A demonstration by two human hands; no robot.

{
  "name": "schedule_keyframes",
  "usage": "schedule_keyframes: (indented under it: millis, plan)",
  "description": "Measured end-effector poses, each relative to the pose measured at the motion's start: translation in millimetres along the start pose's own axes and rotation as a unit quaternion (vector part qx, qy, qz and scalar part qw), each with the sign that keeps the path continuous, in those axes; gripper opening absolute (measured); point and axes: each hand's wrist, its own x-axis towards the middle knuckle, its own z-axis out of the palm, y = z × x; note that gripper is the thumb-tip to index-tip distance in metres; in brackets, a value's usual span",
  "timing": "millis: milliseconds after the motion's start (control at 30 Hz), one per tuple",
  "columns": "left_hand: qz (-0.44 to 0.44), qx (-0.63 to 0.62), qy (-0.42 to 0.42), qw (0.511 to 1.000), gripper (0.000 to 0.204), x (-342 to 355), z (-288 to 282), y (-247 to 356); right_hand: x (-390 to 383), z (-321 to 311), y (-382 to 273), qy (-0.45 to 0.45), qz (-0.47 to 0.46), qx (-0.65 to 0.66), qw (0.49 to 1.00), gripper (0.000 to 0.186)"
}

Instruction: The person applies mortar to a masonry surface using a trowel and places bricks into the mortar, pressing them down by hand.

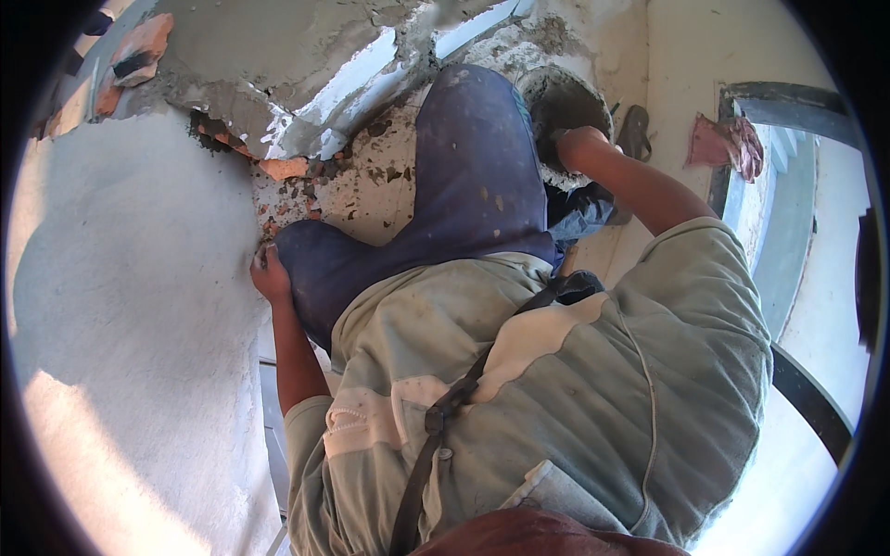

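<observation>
My right hand (582, 150) reaches over the rim of a round bucket (564, 97) with grey mortar smeared inside it, to the right of my raised knee. Its fingers are curled closed, and whatever they hold is hidden by the hand and the shadow. Low beside my other knee, close to the white wall (139, 250), is my left hand (269, 274). Its fingers are bent together at the tips, and I cannot make out anything in them. Ahead of me, a ledge coated in wet grey mortar (269, 56) has a rough, broken edge.
Broken orange brick (141, 51) shows at the far left, with another brick piece (284, 169) under the ledge. Rubble and mortar crumbs litter the floor (371, 190). A dark sandal (635, 134) lies right of the bucket. A pinkish cloth (726, 145) hangs at a dark frame (788, 104).
</observation>
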Motion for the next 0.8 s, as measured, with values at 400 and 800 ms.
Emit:
schedule_keyframes:
  millis: [400,800]
  plan:
    - [-0.033,0.044,0.055,0.997,0.048,-1.0,0.9,-0.8,-36.0,91.1,20.2,-0.031,0.058,0.68,0.73,0.026]
    - [-0.009,0.052,0.084,0.995,0.056,-0.8,8.3,-26.7,-152.8,-9.2,16.2,0.233,-0.114,0.671,0.694,0.014]
